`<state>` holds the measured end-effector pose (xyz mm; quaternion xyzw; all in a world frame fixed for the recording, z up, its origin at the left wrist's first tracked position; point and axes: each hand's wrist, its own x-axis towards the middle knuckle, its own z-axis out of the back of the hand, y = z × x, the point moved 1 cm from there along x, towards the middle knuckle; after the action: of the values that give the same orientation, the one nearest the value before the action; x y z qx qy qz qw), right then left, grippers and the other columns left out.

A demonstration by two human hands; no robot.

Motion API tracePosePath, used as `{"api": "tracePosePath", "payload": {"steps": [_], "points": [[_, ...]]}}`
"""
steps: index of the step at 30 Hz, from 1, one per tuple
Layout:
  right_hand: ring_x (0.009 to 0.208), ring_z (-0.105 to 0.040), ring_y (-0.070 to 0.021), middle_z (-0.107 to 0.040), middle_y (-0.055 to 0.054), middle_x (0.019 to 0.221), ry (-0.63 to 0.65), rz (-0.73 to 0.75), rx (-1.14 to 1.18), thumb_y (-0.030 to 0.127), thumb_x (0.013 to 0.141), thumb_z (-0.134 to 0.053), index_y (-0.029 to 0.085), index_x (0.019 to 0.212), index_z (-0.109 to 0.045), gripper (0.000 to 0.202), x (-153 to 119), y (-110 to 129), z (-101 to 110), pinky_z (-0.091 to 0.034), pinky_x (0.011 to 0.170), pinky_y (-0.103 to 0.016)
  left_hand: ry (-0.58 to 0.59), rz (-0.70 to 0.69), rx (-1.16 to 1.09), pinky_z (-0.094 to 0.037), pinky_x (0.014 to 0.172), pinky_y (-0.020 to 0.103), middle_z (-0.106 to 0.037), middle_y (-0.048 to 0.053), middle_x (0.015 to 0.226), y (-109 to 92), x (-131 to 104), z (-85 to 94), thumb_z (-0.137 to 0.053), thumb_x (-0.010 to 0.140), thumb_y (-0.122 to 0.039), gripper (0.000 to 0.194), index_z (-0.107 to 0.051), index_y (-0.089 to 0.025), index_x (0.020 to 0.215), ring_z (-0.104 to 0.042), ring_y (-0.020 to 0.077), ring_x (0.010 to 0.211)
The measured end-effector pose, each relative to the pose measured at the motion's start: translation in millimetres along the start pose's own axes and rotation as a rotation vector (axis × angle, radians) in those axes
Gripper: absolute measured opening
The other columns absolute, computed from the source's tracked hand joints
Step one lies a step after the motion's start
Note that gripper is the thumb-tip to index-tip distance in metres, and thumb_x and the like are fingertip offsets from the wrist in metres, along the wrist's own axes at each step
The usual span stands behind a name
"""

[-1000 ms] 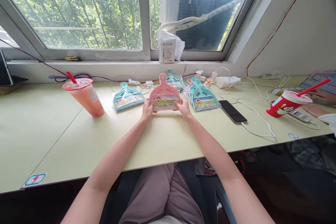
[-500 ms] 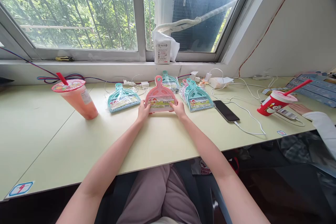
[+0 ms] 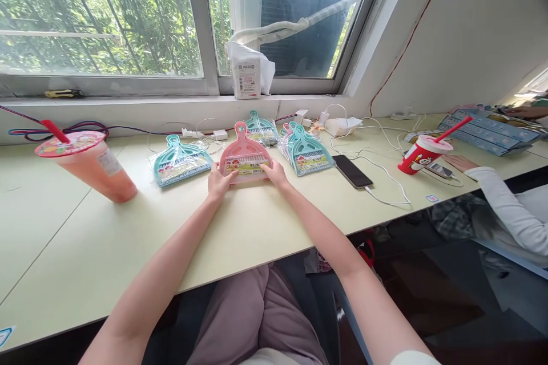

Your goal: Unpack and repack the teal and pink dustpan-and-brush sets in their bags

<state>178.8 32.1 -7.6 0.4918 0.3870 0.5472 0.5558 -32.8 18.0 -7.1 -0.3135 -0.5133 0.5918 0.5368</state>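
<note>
Both hands grip a pink dustpan and brush set (image 3: 245, 151) by its lower sides, handle pointing away from me. A printed label crosses its brush bristles. My left hand (image 3: 220, 181) is closed on the left corner, and my right hand (image 3: 276, 173) is closed on the right corner, thumbs on top. To the left lies a wrapped teal dustpan set (image 3: 182, 159). Right of the pink one, a teal dustpan set (image 3: 309, 151) lies over other wrapped sets. Behind it rests another teal set (image 3: 260, 127). The fingers underneath are hidden.
A tall drink cup (image 3: 100, 168) stands at left. On the right are a phone (image 3: 353, 171) on a charging cable, a red cup (image 3: 417, 158) and another person's hand (image 3: 460, 163). Blue boxes (image 3: 492, 131) lie farther right. The table (image 3: 252, 228) ends close to my lap.
The view has turned to the right, so the table things sit farther left in the picture. Both hands still hold the pink dustpan set; more of the person at right shows.
</note>
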Motion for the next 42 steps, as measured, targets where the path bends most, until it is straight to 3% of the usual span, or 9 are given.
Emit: {"api": "tracePosePath", "payload": {"steps": [4, 6, 11, 17, 23, 29, 33, 38, 42], "points": [[0.080, -0.071, -0.0204, -0.067, -0.009, 0.114, 0.046, 0.021, 0.005, 0.043, 0.078, -0.074, 0.020, 0.116, -0.059, 0.047, -4.5, 2.6, -0.9, -0.060, 0.053, -0.027, -0.018, -0.023, 0.059, -0.058, 0.070, 0.033, -0.069, 0.007, 0.101, 0.3, 2.4, 2.0, -0.083, 0.065, -0.035, 0.054, -0.054, -0.022, 0.109, -0.070, 0.0262, 0.088], [0.076, -0.071, -0.0190, -0.066, -0.009, 0.115, 0.043, 0.021, 0.027, 0.039, 0.075, -0.078, 0.020, 0.118, -0.058, 0.051, -5.8, 2.4, -1.3, -0.060, 0.051, -0.026, -0.029, -0.026, 0.099, -0.057, 0.070, 0.033, -0.069, 0.007, 0.098, -2.1, 1.8, 2.4, -0.082, 0.065, -0.037, 0.054, -0.054, -0.022, 0.108, -0.070, 0.0264, 0.087], [0.082, -0.071, -0.0199, -0.067, -0.009, 0.116, 0.001, 0.009, 0.021, 0.028, 0.076, -0.076, 0.019, 0.116, -0.060, 0.044, -2.8, 0.1, -0.4, -0.062, 0.052, -0.026, -0.049, -0.015, 0.176, -0.055, 0.068, 0.030, -0.069, 0.006, 0.093, -10.9, -3.4, 1.5, -0.080, 0.065, -0.040, 0.053, -0.053, -0.020, 0.107, -0.070, 0.0251, 0.082], [0.063, -0.069, -0.0150, -0.068, -0.008, 0.113, 0.096, -0.017, 0.046, 0.023, 0.083, -0.064, 0.019, 0.118, -0.059, 0.035, 4.3, 0.3, 4.8, -0.060, 0.048, -0.026, 0.014, 0.012, 0.079, -0.054, 0.053, 0.028, -0.069, 0.008, 0.102, -9.6, -2.4, 2.6, -0.080, 0.066, -0.043, 0.058, -0.052, -0.021, 0.112, -0.069, 0.0199, 0.063], [0.093, -0.067, -0.0224, -0.067, -0.006, 0.111, 0.060, 0.060, 0.023, 0.026, 0.077, -0.067, 0.019, 0.109, -0.067, 0.032, 7.8, 1.5, 12.4, -0.063, 0.057, -0.028, 0.021, 0.006, -0.005, -0.053, 0.050, 0.026, -0.069, 0.006, 0.095, -6.0, 3.3, 4.5, -0.070, 0.078, -0.045, 0.044, -0.053, -0.021, 0.110, -0.066, 0.0173, 0.058], [0.083, -0.065, -0.0201, -0.067, -0.004, 0.097, 0.043, 0.087, 0.003, 0.024, 0.076, -0.070, 0.020, 0.101, -0.070, 0.026, 8.5, -0.2, 14.8, -0.064, 0.058, -0.032, -0.020, -0.031, 0.091, -0.053, 0.059, 0.027, -0.069, 0.003, 0.074, -6.4, 8.5, 7.6, -0.068, 0.076, -0.046, 0.040, -0.061, -0.019, 0.105, -0.068, 0.0210, 0.068], [0.086, -0.065, -0.0215, -0.068, -0.005, 0.094, -0.012, 0.140, -0.107, 0.017, 0.078, -0.064, 0.020, 0.105, -0.070, 0.028, 8.0, 0.5, 16.0, -0.063, 0.073, -0.038, 0.026, -0.050, 0.082, -0.053, 0.059, 0.027, -0.068, 0.003, 0.070, -6.5, 7.2, 7.2, -0.066, 0.076, -0.051, 0.037, -0.068, -0.018, 0.093, -0.068, 0.0218, 0.066], [0.105, -0.064, -0.0242, -0.071, -0.005, 0.110, -0.043, 0.255, -0.195, 0.010, 0.081, -0.056, 0.021, 0.116, -0.067, 0.039, 7.3, 1.4, 14.5, -0.053, 0.098, -0.042, 0.030, -0.035, 0.138, -0.050, 0.057, 0.026, -0.068, 0.003, 0.068, -5.1, 7.5, 8.5, -0.065, 0.077, -0.051, 0.036, -0.071, -0.017, 0.088, -0.068, 0.0215, 0.063], [0.109, -0.063, -0.0248, -0.068, -0.008, 0.123, -0.045, 0.349, -0.294, 0.007, 0.083, -0.051, 0.019, 0.123, -0.064, 0.045, 7.9, -0.3, 12.4, -0.048, 0.104, -0.040, -0.001, -0.048, 0.194, -0.048, 0.058, 0.026, -0.067, 0.004, 0.070, -3.1, 10.1, 9.6, -0.063, 0.078, -0.048, 0.033, -0.071, -0.017, 0.087, -0.066, 0.0210, 0.066]]}}
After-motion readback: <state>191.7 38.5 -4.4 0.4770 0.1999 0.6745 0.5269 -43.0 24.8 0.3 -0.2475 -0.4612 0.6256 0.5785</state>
